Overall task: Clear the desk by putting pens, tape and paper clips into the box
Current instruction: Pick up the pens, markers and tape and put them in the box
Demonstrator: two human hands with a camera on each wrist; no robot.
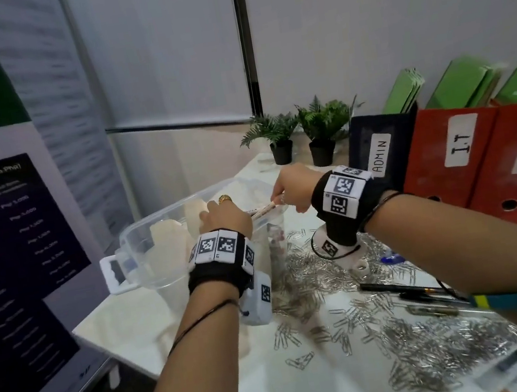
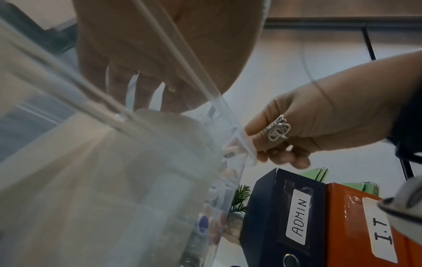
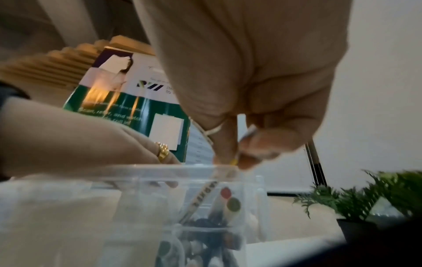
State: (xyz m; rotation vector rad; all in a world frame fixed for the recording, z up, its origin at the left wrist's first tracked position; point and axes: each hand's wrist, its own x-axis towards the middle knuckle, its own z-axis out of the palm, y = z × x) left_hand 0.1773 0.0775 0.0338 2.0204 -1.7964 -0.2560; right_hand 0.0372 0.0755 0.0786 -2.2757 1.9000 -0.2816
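Note:
The clear plastic box [image 1: 140, 228] [image 2: 91, 180] [image 3: 160, 167] stands at the table's left end and holds cream tape rolls [image 1: 168, 235] and several markers [image 3: 228, 202]. My right hand [image 1: 279, 197] [image 3: 237, 159] [image 2: 262, 150] pinches a white marker [image 1: 263, 211] [image 3: 205, 195] at the box's right rim, and the marker slants down into the box. My left hand [image 1: 216, 214] [image 2: 141, 90] [image 3: 169, 180] lies over the near rim with its fingers hooked down inside. A heap of silver paper clips [image 1: 332, 285] and two dark pens [image 1: 411, 290] lie on the table to the right.
A black ADMIN binder [image 1: 375, 150] and red binders [image 1: 457, 157] stand at the back right, with two potted plants [image 1: 282, 138] beside them. A printed banner [image 1: 8, 269] stands close on the left. More paper clips [image 1: 444, 352] cover the near right.

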